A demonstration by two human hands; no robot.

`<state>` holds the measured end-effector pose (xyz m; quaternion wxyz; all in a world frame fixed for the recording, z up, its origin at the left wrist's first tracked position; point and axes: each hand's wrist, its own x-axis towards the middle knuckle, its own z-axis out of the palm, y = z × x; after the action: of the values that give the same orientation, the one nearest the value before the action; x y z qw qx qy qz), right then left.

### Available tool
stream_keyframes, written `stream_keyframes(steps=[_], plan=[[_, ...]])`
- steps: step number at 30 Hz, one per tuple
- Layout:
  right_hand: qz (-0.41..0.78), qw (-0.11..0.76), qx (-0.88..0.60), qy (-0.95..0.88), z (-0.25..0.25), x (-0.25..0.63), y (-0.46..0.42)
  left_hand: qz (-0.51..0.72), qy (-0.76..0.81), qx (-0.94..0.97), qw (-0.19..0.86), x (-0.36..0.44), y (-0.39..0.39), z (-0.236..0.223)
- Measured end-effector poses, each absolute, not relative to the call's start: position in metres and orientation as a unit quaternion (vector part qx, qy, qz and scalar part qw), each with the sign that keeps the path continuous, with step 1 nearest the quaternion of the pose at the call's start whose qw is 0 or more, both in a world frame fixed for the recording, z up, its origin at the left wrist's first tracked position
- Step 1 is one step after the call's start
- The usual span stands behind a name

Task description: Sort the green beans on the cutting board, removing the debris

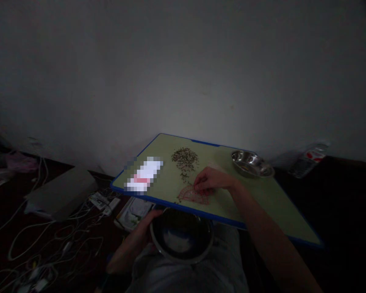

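Note:
My left hand (146, 226) grips the left rim of a metal bowl (183, 258) over my lap, just below the table's front edge. The bowl's dark inside shows no clear contents. Above the tabletop, my right hand (213, 179) is closed with fingertips pinched at the upper edge of a clear protractor (193, 195) with red markings. The protractor lies near the front edge. Beyond it, small dark seed-like bits (184, 158) are spread in a patch, with a thin trail running toward the protractor.
The pale green tabletop (277, 203) has a blue rim. A shiny metal bowl (253, 165) stands at its right back, and a blurred-out bright phone-like slab (144, 175) lies at left. Tangled cables (70, 240) and a box (62, 193) fill the floor at left. A wall rises behind.

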<state>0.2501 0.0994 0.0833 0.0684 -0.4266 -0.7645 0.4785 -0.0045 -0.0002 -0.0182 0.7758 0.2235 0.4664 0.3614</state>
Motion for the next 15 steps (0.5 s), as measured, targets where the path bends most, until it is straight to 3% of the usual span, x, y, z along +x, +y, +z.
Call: stream_keyframes(steps=[15], plan=[[0.46, 0.1, -0.438, -0.766, 0.085, 0.249, 0.098, 0.37, 0.473, 0.208, 0.772, -0.003, 0.001, -0.014]])
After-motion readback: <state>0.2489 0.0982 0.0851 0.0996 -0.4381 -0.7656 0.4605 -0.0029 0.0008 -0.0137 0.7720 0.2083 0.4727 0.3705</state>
